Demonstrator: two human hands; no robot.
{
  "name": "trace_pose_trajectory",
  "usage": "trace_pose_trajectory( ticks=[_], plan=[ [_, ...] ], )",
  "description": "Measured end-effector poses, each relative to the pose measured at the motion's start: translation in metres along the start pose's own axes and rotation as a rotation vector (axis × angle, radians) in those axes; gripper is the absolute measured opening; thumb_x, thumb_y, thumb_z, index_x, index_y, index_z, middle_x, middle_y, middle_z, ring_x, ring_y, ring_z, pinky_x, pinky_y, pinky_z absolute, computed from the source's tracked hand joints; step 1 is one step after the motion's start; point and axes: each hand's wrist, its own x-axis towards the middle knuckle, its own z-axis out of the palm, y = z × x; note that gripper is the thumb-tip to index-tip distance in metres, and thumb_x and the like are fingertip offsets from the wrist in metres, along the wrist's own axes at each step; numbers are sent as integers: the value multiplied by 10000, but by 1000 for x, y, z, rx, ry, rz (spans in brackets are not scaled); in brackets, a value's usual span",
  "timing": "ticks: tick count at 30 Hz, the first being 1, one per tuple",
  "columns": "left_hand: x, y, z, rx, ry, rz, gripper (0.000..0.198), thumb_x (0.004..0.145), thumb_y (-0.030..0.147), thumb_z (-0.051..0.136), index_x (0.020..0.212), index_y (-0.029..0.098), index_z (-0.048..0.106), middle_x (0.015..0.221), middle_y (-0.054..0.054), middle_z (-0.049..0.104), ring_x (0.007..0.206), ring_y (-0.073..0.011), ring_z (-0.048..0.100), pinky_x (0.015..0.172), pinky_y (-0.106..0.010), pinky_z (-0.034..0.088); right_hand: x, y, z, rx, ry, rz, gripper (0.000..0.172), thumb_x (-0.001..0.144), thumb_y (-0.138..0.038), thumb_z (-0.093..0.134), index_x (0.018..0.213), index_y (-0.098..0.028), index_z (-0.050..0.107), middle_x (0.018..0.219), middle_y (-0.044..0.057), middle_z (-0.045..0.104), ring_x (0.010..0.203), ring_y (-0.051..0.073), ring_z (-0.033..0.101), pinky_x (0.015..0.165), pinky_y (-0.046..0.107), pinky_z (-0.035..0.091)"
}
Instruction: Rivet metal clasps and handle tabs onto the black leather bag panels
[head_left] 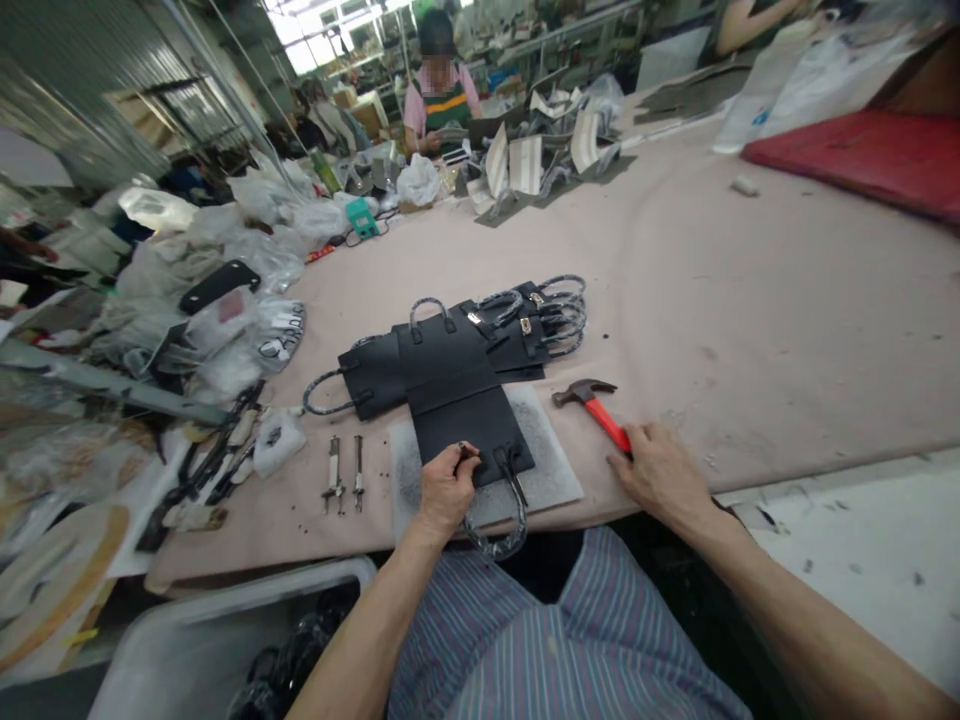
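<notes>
Where the grey pad [559, 470] lies at the near edge of the table [750, 330], a black panel [465, 415] is spread across it, and the panel's looped handle [501, 535] is hung over the table's edge, just below the pad. The left hand [444, 492] is closed; a small metal tool [466, 451] is pinched between its thumb and fingertips and set on the panel's near edge, over the pad's left half. Just right of the pad a hammer [592, 402] is laid on the table, head away from the person. The end of its red handle is covered by the right hand [661, 472], which is held palm down with fingers loosely spread; whether the handle is gripped cannot be told. Beyond the pad more black panels [487, 335] with handles are fanned out, overlapping. Left of the pad two slim tools [334, 475] are laid side by side, and further left plastic bags [225, 300] are heaped. Below and left of the pad a white bin [247, 600] is seen. Far beyond the pad a co-worker [439, 100] is seated at the table.
</notes>
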Motion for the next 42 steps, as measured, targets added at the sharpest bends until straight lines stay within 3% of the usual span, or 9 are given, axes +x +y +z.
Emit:
trace_pose_trajectory(
  ticks=[5,10,17,20,23,26,29,33,42],
  plan=[
    [-1,-7,5,-5,-5,4,157,870,127,597,942,206,713,994,-39,785,951,-190,740,902,-325,578,3,1,-12,545,-329,363,53,795,-217,567,821,-203,523,802,72,567,803,234,576,694,338,457],
    [-2,-11,4,6,-25,2,153,888,138,588,938,214,711,987,-35,788,935,-191,746,907,-327,582,6,-43,-48,809,-528,372,105,851,-317,461,806,-224,479,642,-29,463,470,118,411,460,264,382],
    [-3,-14,5,42,-40,35,155,894,127,587,948,213,703,995,-34,783,931,-183,744,896,-302,577,-8,-105,-103,547,-29,-277,326,985,-494,366,794,-241,443,588,-28,476,505,133,431,509,273,280],
    [-4,-16,5,73,-41,33,162,889,125,595,969,216,703,969,-31,781,909,-186,743,862,-301,578,-10,-116,-116,203,-113,-525,233,989,-334,392,799,-226,473,562,-22,503,453,121,375,503,303,183],
    [-4,-17,6,74,-41,36,159,886,126,602,973,215,701,972,-32,780,912,-188,743,855,-302,579,-9,-124,-133,149,-83,-600,217,998,-302,421,801,-226,469,549,-37,505,432,109,357,488,297,170],
    [-4,-18,7,53,-38,53,147,898,130,590,956,210,700,993,-38,780,935,-186,742,889,-310,581,-10,-132,-145,415,225,-487,260,1042,-374,367,838,-236,449,587,-43,500,463,111,413,485,264,260],
    [-4,-18,6,69,-50,49,151,894,126,592,953,215,700,981,-34,781,948,-190,742,902,-318,587,-15,-129,-135,431,264,-488,302,1049,-394,306,845,-233,460,585,-27,509,469,123,434,488,273,272],
    [-4,-16,4,85,-53,72,177,875,105,606,969,220,701,957,-25,783,918,-186,748,907,-330,600,-17,-103,-108,43,-184,-545,294,1033,-350,333,831,-221,503,577,3,571,449,129,430,505,317,171],
    [-4,-19,5,86,-30,98,177,881,107,602,974,218,704,1046,-41,785,1057,-215,739,1017,-384,587,7,-11,-37,127,-363,-25,323,1019,-370,339,811,-226,540,723,57,657,695,203,619,654,306,395]
  ],
)
